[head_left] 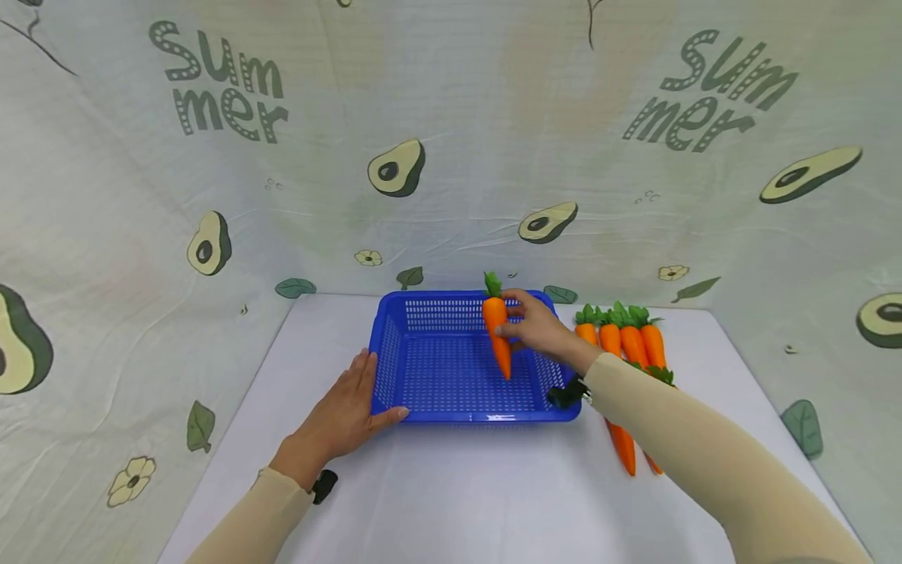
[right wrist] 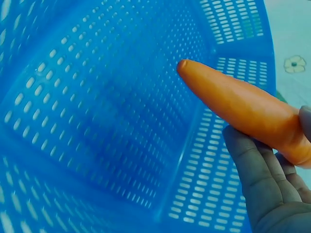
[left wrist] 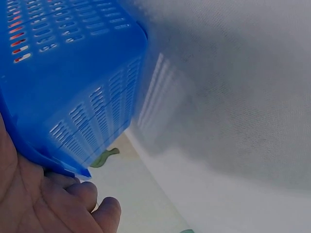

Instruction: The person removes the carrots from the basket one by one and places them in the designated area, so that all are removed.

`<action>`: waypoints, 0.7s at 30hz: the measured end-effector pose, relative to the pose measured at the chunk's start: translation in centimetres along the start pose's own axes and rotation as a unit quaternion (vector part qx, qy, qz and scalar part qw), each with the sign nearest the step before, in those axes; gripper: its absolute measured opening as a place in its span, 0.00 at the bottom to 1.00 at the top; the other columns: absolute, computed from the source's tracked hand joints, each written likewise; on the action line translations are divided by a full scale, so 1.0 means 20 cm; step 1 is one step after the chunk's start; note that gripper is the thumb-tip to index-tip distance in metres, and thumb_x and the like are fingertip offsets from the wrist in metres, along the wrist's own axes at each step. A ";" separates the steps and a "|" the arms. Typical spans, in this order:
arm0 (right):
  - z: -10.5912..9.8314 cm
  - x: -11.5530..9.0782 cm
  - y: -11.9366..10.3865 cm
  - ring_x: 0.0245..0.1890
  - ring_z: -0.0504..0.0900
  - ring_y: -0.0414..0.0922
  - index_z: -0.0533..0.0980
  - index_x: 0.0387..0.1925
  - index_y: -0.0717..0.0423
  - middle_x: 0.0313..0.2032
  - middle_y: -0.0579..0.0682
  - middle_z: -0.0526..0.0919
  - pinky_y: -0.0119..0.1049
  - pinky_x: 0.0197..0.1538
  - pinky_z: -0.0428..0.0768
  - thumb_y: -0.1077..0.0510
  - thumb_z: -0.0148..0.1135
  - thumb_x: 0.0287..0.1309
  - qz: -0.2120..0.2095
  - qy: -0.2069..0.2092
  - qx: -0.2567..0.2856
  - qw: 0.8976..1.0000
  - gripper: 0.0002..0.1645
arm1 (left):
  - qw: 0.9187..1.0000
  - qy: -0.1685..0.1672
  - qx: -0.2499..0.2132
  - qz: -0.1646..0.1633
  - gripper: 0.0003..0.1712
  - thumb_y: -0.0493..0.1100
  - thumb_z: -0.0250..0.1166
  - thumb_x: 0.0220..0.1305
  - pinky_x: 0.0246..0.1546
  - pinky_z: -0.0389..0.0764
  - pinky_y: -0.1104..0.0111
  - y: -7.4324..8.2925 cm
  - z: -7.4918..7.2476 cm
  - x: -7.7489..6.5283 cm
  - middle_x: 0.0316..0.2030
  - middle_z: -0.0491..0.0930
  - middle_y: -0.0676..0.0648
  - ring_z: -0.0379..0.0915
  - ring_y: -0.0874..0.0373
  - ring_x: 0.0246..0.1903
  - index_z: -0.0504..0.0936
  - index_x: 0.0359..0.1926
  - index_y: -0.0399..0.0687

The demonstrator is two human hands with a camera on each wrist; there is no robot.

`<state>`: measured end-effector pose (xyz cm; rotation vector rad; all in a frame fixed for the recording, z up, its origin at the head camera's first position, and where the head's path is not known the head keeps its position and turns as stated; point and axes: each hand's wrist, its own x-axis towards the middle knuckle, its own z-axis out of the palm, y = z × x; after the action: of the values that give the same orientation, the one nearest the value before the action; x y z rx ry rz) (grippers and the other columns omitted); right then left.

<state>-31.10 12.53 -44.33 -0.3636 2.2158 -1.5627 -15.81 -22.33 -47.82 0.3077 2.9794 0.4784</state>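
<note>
A carrot point(head_left: 496, 321) with a green leafy top is held by my right hand point(head_left: 539, 323), pinched between thumb and fingers over the right part of a blue plastic basket point(head_left: 458, 417). Its tip slants down toward the mesh floor. In the right wrist view the carrot point(right wrist: 233, 97) crosses in front of the basket wall. My left hand point(head_left: 345, 403) rests against the basket's front left corner, fingers straight along the left rim and thumb on the front rim. The left wrist view shows the left hand's fingers point(left wrist: 73, 204) at the basket's edge.
Several more carrots point(head_left: 633, 345) lie in rows on the white table point(head_left: 437, 493), right of the basket, partly hidden by my right sleeve. A patterned cloth point(head_left: 451, 94) with avocados hangs behind and at both sides.
</note>
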 end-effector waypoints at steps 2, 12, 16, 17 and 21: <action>-0.02 -0.01 0.00 0.60 0.82 0.67 0.54 0.81 0.55 0.74 0.71 0.65 0.57 0.50 0.89 0.65 0.66 0.70 0.001 0.005 0.005 1.000 0.46 | 1.000 0.001 0.004 0.000 0.71 0.81 0.55 0.66 0.80 0.54 0.42 0.00 0.00 0.00 0.84 0.39 0.32 0.40 0.33 0.83 0.39 0.84 0.33; -0.13 -0.07 -0.01 0.58 0.83 0.66 0.53 0.82 0.53 0.72 0.71 0.66 0.59 0.52 0.88 0.65 0.65 0.71 0.005 0.030 0.006 1.000 0.46 | 1.000 0.004 0.003 0.002 0.70 0.81 0.55 0.67 0.79 0.56 0.41 0.00 0.00 0.00 0.84 0.40 0.31 0.41 0.33 0.82 0.40 0.84 0.32; -0.17 -0.10 -0.02 0.57 0.83 0.66 0.53 0.81 0.52 0.72 0.70 0.66 0.61 0.53 0.88 0.64 0.65 0.71 0.003 0.037 0.007 0.999 0.46 | 1.000 -0.001 0.001 -0.001 0.71 0.82 0.53 0.66 0.80 0.55 0.41 0.00 0.00 0.00 0.84 0.39 0.31 0.41 0.33 0.83 0.39 0.84 0.33; -0.18 -0.10 -0.03 0.57 0.83 0.65 0.54 0.81 0.51 0.71 0.70 0.66 0.60 0.52 0.89 0.64 0.66 0.71 0.003 0.040 0.005 0.999 0.46 | 1.000 -0.002 -0.001 -0.002 0.71 0.83 0.52 0.66 0.80 0.55 0.41 0.00 0.00 0.00 0.84 0.39 0.31 0.40 0.33 0.83 0.39 0.84 0.33; -0.22 -0.12 -0.04 0.55 0.83 0.65 0.54 0.81 0.52 0.70 0.70 0.65 0.56 0.48 0.90 0.65 0.65 0.71 -0.005 0.047 0.011 0.999 0.45 | 1.000 -0.005 -0.007 -0.004 0.71 0.83 0.52 0.66 0.80 0.54 0.41 0.01 0.00 0.00 0.84 0.38 0.31 0.39 0.33 0.83 0.39 0.84 0.33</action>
<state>-30.99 17.08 -41.88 -0.3013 2.2678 -1.6400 -15.73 -22.23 -47.73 0.2971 2.9647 0.4958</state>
